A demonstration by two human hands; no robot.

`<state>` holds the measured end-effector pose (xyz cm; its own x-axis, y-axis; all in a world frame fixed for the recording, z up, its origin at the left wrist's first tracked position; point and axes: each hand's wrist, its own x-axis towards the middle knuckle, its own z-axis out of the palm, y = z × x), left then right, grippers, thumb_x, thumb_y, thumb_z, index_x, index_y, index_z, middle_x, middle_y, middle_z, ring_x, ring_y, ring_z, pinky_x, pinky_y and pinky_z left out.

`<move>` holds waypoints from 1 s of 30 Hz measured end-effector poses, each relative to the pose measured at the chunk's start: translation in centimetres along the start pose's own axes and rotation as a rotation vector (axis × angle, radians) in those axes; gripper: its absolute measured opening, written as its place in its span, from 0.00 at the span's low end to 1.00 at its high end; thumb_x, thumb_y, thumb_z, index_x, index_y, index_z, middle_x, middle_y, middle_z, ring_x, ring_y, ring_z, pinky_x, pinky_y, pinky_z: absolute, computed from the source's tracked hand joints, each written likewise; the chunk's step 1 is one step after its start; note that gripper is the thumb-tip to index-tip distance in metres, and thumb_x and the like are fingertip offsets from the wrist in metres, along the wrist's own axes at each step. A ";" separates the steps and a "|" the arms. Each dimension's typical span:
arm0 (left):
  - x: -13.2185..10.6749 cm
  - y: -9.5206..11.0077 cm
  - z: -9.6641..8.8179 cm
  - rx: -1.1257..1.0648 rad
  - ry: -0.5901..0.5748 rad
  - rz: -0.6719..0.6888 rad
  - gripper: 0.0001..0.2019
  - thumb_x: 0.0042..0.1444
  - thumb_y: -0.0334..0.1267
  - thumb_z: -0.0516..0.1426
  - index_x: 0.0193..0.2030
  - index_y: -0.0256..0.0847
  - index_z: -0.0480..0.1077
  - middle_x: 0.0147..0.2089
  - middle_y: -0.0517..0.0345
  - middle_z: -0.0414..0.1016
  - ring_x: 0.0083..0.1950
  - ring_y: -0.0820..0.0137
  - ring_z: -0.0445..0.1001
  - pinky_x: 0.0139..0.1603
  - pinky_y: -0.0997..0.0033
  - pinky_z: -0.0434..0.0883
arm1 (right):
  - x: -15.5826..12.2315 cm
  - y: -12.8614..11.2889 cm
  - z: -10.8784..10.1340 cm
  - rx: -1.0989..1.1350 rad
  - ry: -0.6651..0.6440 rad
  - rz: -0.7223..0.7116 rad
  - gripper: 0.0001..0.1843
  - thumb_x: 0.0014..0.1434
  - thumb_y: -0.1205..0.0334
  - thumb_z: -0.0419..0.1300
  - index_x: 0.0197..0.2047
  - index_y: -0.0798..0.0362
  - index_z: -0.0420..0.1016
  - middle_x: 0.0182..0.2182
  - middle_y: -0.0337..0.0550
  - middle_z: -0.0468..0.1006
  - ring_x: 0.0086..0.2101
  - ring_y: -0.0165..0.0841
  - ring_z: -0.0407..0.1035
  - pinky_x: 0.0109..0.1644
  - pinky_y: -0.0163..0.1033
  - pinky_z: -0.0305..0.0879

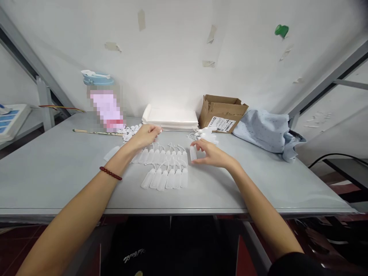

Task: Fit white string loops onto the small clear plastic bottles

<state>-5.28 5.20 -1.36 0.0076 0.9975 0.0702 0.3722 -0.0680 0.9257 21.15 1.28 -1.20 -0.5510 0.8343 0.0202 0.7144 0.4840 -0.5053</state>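
Note:
My left hand (147, 135) hovers over the far left part of the table with its fingers pinched together. A small white bit shows at its fingertips, too little to name. Thumb and fingers of my right hand (211, 154) grip a translucent white tag (193, 153) by its two ends, at the right end of the upper row. That upper row of white tags (157, 156) lies side by side, string loops pointing away from me, partly hidden by my left forearm. Nearer me is a shorter row of the same tags (170, 179). Another tag (111, 153) lies left of my forearm.
Small white pieces (131, 132) are heaped behind my left wrist. Loose stringed tags (207, 135) lie beyond my right hand. Against the wall stand a stack of white sheets (172, 118), a cardboard box (222, 113) and a light blue cloth (263, 130). A thin stick (94, 132) lies left.

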 end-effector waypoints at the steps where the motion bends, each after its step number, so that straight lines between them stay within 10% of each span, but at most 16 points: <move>1: -0.3 0.3 0.4 -0.051 -0.024 0.002 0.08 0.52 0.39 0.55 0.30 0.36 0.72 0.32 0.56 0.69 0.32 0.71 0.66 0.33 0.72 0.66 | 0.0 0.0 -0.1 0.022 0.047 -0.014 0.27 0.49 0.55 0.63 0.52 0.51 0.63 0.39 0.44 0.67 0.38 0.36 0.64 0.42 0.41 0.62; 10: -3.3 2.5 4.4 -0.448 -0.251 0.127 0.12 0.53 0.45 0.57 0.36 0.36 0.69 0.34 0.58 0.66 0.35 0.73 0.66 0.34 0.71 0.67 | 0.5 -1.6 1.7 0.349 0.196 -0.101 0.31 0.45 0.73 0.49 0.53 0.50 0.48 0.30 0.35 0.66 0.27 0.29 0.60 0.32 0.36 0.57; 30: -4.1 2.6 4.7 -0.259 -0.260 0.332 0.11 0.52 0.40 0.60 0.39 0.35 0.74 0.38 0.52 0.77 0.40 0.67 0.74 0.44 0.65 0.70 | 0.7 -2.9 3.3 0.105 0.268 -0.106 0.30 0.48 0.74 0.45 0.55 0.51 0.46 0.38 0.47 0.63 0.35 0.35 0.62 0.39 0.43 0.61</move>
<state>0.00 1.01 -0.94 0.3305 0.8907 0.3122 0.0682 -0.3524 0.9334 17.26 -0.44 -2.58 -0.4766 0.8273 0.2973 0.6026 0.5537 -0.5747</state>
